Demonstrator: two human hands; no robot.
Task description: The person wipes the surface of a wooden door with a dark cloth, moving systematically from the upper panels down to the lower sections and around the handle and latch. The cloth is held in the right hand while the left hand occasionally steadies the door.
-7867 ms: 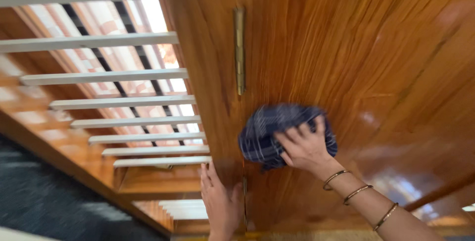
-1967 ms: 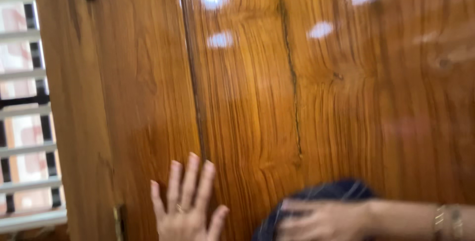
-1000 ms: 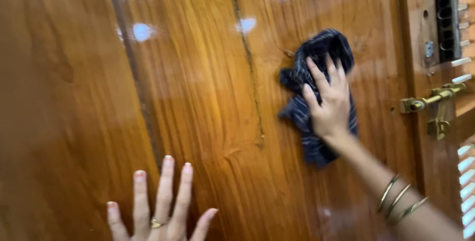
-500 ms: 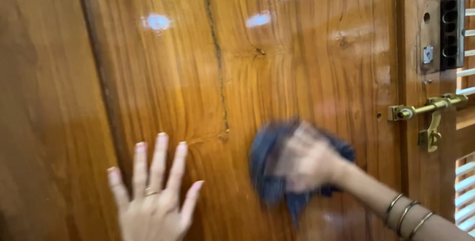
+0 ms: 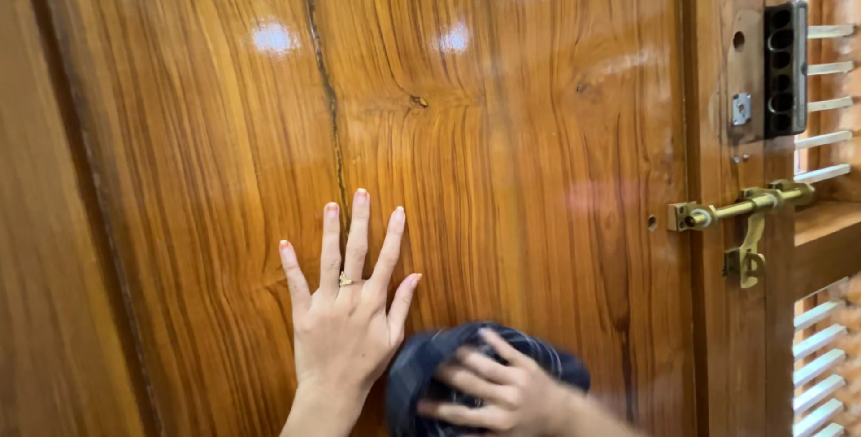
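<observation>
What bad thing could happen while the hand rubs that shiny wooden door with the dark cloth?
The right hand pressing the dark blue checked cloth might bump the left hand, which lies flat on the glossy brown wooden door right beside it. A wide sweep to the right could catch the cloth or the fingers on the brass sliding latch. The ring could perhaps scratch the polish.

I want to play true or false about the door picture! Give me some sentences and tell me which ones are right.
1. The left hand lies flat on the wooden door with fingers spread. True.
2. The right hand holds a yellow sponge. False: it presses a dark blue cloth on the door.
3. A brass bolt sits at the door's right edge. True.
4. The left hand wears no ring. False: a ring is on one finger.
</observation>
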